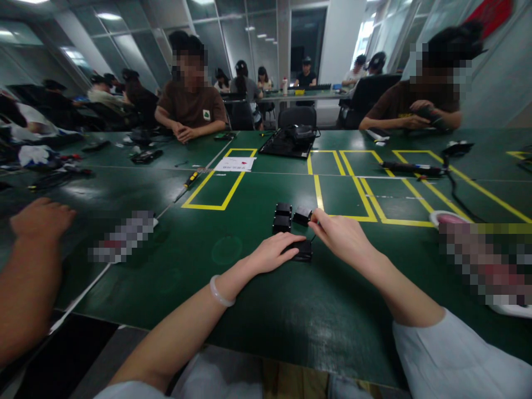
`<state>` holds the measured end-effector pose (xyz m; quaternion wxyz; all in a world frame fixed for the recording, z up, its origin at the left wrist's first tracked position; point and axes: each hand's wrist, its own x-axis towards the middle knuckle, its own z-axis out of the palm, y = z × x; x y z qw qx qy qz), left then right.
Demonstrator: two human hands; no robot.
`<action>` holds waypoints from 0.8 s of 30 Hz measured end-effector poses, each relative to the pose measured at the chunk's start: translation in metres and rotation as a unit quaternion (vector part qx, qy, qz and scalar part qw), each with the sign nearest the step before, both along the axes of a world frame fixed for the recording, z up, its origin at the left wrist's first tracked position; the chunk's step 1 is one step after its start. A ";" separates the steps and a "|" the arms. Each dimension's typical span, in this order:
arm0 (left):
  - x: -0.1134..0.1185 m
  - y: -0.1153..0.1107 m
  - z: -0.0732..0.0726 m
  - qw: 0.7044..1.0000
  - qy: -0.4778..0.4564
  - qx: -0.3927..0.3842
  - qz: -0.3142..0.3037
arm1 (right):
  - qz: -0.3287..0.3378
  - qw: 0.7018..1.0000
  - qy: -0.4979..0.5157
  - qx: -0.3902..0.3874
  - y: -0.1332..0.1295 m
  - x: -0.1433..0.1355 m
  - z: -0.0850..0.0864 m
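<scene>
My left hand (277, 252) rests over a flat black box (305, 252) on the green table, fingers along its top and the thumb at its near side. To its right, my right hand (341, 235) is closed in a pinch beside a small black block (302, 214). A thin dark cord or rod (313, 238) runs down from these fingertips toward the flat box; what exactly the fingers pinch is hidden. Two more black blocks, a far one (284, 209) and a nearer one (282, 224), stand in a row just beyond my left hand.
Yellow tape outlines (203, 208) mark the green table (249, 310). A yellow-black screwdriver (191, 179), a paper sheet (235, 164) and a black panel (286, 145) lie farther off. Blurred-out items flank both sides. Another person's arm (31, 277) reaches in at left; people sit opposite.
</scene>
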<state>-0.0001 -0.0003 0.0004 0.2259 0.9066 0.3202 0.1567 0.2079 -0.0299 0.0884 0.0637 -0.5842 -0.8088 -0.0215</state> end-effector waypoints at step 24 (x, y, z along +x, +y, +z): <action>0.001 -0.001 0.003 1.000 0.001 0.001 -0.003 | 0.016 1.000 0.021 0.007 0.000 0.001 -0.001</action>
